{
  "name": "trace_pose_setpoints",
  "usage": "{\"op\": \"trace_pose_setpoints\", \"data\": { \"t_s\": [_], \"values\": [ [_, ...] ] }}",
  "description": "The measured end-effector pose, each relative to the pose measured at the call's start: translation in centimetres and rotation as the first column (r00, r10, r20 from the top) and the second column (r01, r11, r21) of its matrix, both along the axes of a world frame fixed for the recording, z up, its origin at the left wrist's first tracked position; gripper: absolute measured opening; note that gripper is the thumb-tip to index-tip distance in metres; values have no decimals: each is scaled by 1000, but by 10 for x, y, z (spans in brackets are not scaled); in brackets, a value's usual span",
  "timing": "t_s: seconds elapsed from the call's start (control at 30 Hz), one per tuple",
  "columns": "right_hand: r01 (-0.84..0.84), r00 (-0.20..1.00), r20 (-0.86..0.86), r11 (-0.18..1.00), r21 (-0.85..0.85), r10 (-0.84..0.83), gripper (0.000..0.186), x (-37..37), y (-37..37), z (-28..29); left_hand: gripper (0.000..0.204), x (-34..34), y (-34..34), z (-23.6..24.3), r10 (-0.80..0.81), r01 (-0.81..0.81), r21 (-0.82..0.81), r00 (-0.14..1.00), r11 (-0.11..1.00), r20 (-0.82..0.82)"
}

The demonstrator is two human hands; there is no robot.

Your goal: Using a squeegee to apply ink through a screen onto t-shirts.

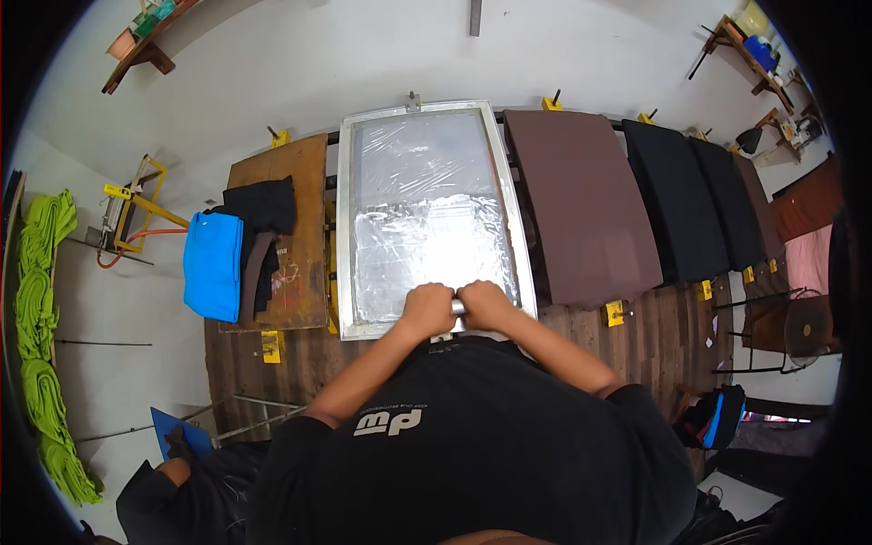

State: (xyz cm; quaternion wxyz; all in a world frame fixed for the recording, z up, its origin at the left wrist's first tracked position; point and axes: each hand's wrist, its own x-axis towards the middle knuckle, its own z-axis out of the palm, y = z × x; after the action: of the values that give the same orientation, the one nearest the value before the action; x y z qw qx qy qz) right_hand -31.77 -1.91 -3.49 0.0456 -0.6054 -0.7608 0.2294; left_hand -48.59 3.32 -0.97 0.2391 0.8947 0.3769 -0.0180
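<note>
While my left hand (429, 309) and right hand (487, 306) clench the pale bar (459, 308) at the framed screen's (427, 209) near end, step looks like working the screen by that bar; next move likely needs even two-handed force. Screen sits between wooden board (307, 195) and brown-covered board (581, 200). Fists adjacent, forearms angled inward.

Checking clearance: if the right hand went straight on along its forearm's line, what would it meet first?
Probably the left hand, close beside the right hand on the pale bar; depth is unclear, and it might skim over the framed screen.
</note>
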Motion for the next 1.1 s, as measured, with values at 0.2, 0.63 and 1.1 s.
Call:
{"op": "trace_pose_setpoints", "data": {
  "t_s": [0.2,0.63,1.1],
  "values": [
    [19,999,23,988,152,-22,18,28,83,15,23,28,77,1,124,-123,53,992,991,-3],
    [-2,1000,21,1000,-18,2,19,-3,5,13,29,8,0,-8,36,-34,21,996,999,-87],
    [91,996,-31,958,273,-86,14,9,48,-14,15,22,45,-36,42,-95,285,981,954,187]
  ]
}}
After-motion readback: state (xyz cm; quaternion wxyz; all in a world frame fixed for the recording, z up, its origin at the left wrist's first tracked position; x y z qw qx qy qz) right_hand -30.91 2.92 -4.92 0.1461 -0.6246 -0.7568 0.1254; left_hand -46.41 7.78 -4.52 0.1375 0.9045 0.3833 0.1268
